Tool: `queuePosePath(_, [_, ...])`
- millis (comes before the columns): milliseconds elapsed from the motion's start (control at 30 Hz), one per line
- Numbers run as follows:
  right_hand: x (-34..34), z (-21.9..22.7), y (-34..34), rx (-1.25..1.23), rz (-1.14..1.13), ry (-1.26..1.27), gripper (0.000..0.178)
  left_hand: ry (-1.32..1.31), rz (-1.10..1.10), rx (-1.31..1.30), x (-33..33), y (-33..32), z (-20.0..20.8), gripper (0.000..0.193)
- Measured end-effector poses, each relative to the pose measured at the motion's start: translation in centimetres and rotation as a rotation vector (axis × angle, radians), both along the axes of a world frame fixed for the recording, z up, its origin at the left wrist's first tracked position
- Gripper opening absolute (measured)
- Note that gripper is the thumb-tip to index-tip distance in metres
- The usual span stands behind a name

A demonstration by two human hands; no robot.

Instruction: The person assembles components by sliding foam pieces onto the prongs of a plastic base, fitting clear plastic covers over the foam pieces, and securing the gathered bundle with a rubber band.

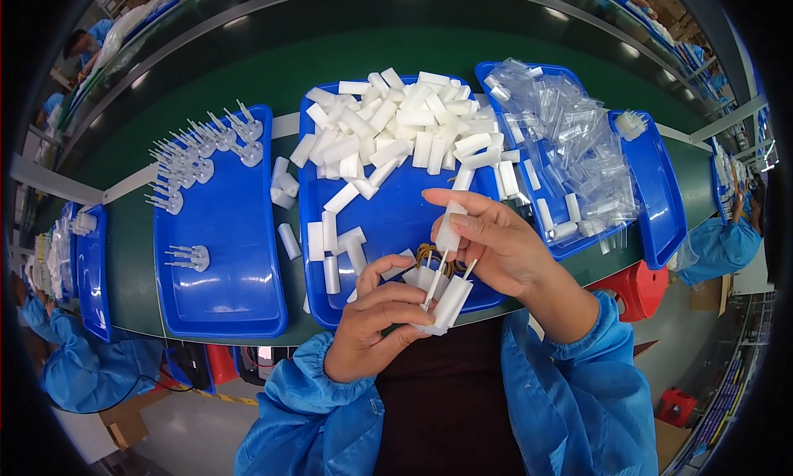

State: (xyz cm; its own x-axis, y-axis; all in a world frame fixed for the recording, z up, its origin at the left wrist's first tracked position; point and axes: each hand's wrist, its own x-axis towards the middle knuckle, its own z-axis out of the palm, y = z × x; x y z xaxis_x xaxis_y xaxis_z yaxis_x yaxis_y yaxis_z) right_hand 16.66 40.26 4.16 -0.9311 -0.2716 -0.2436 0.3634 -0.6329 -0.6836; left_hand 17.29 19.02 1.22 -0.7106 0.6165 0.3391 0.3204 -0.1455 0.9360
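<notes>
While left hand (376, 321) clasps pegged base (431, 330), right hand (505, 243) pinches white piece (448, 232).

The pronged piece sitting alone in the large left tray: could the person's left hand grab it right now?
Probably not as it stands: the left hand is busy holding another pronged piece. Freed, it likely could, since the lone piece lies uncovered in the blue tray.

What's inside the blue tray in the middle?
The middle tray holds white blocks, heaped at its far side and scattered nearer, plus tan loops between the hands. The heap hides the bottom beneath; the left hand and right hand cover part of the near side.
</notes>
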Motion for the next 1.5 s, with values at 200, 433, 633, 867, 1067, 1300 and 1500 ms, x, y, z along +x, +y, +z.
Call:
queuePosePath(200, [0.1,0.6,0.2,0.064,0.002,-0.038,0.039,-0.016,-0.001,0.018,0.0,0.0,0.0,0.016])
queuePosePath(433, [0.5,1.2,0.8,0.448,0.037,0.135,0.036,-0.006,-0.014,-0.015,0.2,0.2,0.1,0.017])
queuePosePath(633, [0.7,2.8,1.0,0.531,0.0,0.201,0.018,0.031,-0.034,-0.033,0.2,0.2,0.2,0.016])
queuePosePath(867, [0.8,2.3,1.8,0.564,0.042,0.292,0.007,0.084,-0.067,-0.044,0.3,0.2,0.1,0.017])
queuePosePath(1067, [1.2,2.2,1.3,0.476,0.098,0.209,0.01,0.086,-0.025,-0.062,0.3,0.4,0.4,0.017])
queuePosePath(1300, [1.9,2.4,0.4,0.541,0.126,0.211,0.01,0.137,0.043,-0.05,0.1,0.4,0.7,0.022])
queuePosePath(1500, [2.1,2.9,0.1,0.744,0.132,0.341,0.008,0.282,0.204,-0.169,-0.5,0.0,1.2,0.031])
